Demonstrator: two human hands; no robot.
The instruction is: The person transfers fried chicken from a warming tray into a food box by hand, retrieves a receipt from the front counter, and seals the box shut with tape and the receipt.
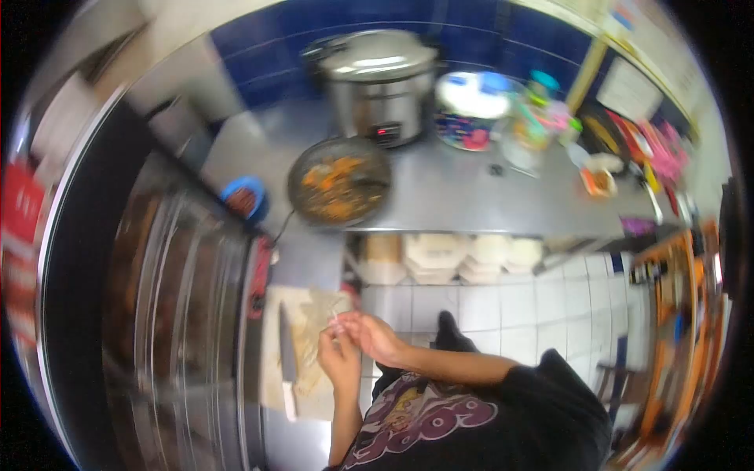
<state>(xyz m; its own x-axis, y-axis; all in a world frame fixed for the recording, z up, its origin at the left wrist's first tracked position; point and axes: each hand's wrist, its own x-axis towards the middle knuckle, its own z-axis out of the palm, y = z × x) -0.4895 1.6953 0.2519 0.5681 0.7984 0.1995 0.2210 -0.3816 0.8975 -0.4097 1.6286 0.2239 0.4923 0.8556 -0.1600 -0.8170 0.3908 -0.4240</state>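
Observation:
My left hand (339, 357) and my right hand (373, 334) meet over the right edge of a cutting board (314, 400). Fingers of both pinch a small pinkish-white item (338, 323), too blurred to identify. A clear plastic bag or wrap (326, 302) lies just beyond the fingertips. On the board, left of my hands, rests a knife (287, 345) with a pale handle toward me. Thin pale scraps lie beside its blade.
A dark pan of orange-brown food (340, 182) stands on the steel counter (440, 200), before a large lidded cooker (381, 90). At left are a blue bowl (245, 196) and a glass-fronted cabinet (184, 314). Containers and utensils crowd the back right; shelves stand far right.

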